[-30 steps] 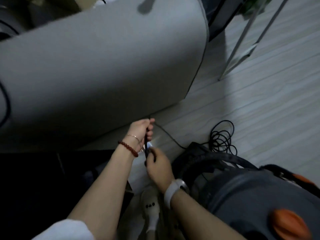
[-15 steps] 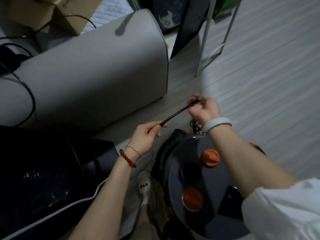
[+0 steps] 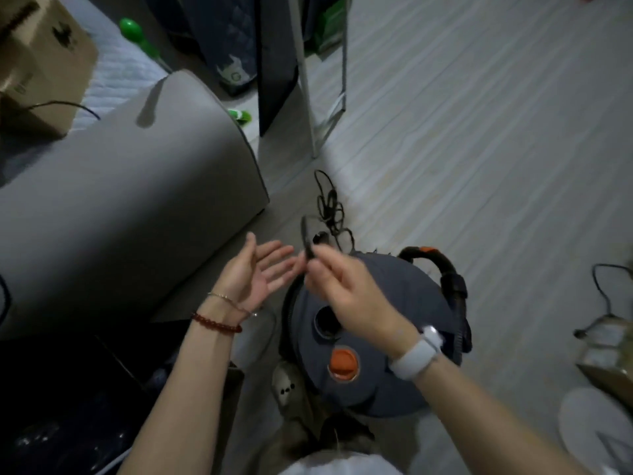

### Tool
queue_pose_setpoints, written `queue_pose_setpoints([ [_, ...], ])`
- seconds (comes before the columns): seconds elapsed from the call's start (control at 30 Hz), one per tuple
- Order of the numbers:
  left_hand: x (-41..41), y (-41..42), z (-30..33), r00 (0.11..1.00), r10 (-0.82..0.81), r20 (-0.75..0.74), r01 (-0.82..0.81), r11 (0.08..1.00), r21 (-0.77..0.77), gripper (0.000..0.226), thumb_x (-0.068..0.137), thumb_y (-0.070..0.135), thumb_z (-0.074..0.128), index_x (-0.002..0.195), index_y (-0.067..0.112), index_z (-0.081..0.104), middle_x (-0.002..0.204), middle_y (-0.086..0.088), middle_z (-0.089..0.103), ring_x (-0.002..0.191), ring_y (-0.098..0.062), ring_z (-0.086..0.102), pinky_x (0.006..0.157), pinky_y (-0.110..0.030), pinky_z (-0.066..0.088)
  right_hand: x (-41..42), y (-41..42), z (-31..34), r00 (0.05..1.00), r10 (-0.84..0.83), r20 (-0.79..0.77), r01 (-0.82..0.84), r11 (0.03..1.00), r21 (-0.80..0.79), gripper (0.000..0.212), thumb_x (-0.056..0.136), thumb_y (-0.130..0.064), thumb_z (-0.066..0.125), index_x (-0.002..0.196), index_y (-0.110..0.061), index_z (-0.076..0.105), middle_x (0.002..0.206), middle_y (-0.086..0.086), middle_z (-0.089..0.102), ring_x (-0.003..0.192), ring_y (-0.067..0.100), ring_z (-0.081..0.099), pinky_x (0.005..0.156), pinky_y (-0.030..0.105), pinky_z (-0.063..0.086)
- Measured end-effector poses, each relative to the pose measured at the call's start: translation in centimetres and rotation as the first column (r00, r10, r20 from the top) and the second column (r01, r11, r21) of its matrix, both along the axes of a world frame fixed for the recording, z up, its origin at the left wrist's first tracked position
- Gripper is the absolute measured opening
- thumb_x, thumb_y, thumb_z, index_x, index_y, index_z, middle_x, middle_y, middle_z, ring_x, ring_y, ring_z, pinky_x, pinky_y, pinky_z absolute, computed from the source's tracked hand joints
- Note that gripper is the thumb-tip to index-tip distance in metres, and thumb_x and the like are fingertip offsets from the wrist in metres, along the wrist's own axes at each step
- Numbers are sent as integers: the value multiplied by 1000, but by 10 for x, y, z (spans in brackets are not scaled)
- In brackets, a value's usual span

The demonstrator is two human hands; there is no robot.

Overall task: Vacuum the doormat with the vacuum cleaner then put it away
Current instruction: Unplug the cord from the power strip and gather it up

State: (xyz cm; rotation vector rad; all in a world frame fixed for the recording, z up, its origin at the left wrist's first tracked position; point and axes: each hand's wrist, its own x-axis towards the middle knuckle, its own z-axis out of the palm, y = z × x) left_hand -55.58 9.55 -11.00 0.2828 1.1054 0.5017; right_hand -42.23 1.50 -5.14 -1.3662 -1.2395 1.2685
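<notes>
A round dark grey vacuum cleaner with an orange button and a black hose stands on the floor below my hands. Its black power cord lies in loose loops on the floor just beyond it. My right hand hovers over the cleaner and pinches a loop of that cord between thumb and fingers. My left hand is palm up beside it, fingers straight, holding nothing. No doormat is in view.
A grey padded sofa arm fills the left. A cardboard box sits behind it. A white metal rack stands ahead. A bag with a cable and a white slipper lie at the right on the pale wood floor.
My left hand has let go of the cord and opened palm up. My right hand has come back toward the left hand with a loop of cord. The view has tilted up.
</notes>
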Motion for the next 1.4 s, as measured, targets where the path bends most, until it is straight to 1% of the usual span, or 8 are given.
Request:
queue_pose_setpoints([
  [0.1,9,11,16,996,20,82,-8,990,-140,62,98,46,27,131,-5,32,91,-17,58,57,-18,69,51,-24,56,-11,-42,20,981,178,74,-175,983,-53,27,97,-22,41,94,-3,59,71,-27,54,68,-9,52,65,8,36],
  [0.2,14,10,22,987,-118,108,144,950,-278,48,99,44,27,84,3,47,45,-3,51,29,-3,43,31,-10,33,-22,-73,32,951,282,124,-267,956,-125,25,96,-17,40,97,-7,62,73,-24,50,70,-9,51,66,9,35],
  [0.33,8,-13,13,998,-64,-23,61,988,-139,33,102,23,24,78,12,44,36,7,38,23,-2,28,26,-12,19,-27,-106,21,932,272,239,-234,956,-175,28,94,-27,44,92,-11,67,74,-10,64,69,-2,55,65,23,43],
  [0.53,-45,-63,25,967,196,-159,-161,964,213,30,101,10,25,84,9,49,38,11,41,31,0,35,33,-9,28,-18,-156,-5,869,314,383,-180,921,-346,28,86,-46,48,90,-28,69,85,-8,70,78,7,61,74,35,49],
  [0.7,-79,-149,22,924,262,-279,-180,941,287,31,101,8,27,81,11,51,41,12,45,36,-1,41,40,-10,36,-2,-192,-16,660,421,622,-251,904,-345,37,87,-53,42,94,-29,68,90,-9,70,84,10,62,74,33,48],
  [0.87,-77,-237,29,871,410,-272,-299,880,369,31,101,8,27,81,10,51,41,11,48,39,0,47,44,-10,41,29,-246,-13,615,383,689,-314,921,-232,33,89,-48,44,99,-28,68,95,-9,69,89,12,62,76,31,47],
  [1.23,-5,-436,29,674,671,-309,-619,741,259,32,101,13,28,78,14,51,40,12,47,41,-3,45,53,-15,39,117,-379,-26,505,316,803,-551,834,18,33,85,-39,42,87,-25,72,60,-10,56,50,11,56,43,21,32],
  [1.4,43,-481,15,753,571,-328,-553,818,155,29,101,11,31,79,14,50,42,11,55,42,-1,57,54,-20,44,167,-399,-45,504,187,843,-406,913,40,36,84,-36,43,84,-18,74,60,1,53,50,20,51,46,24,29],
])
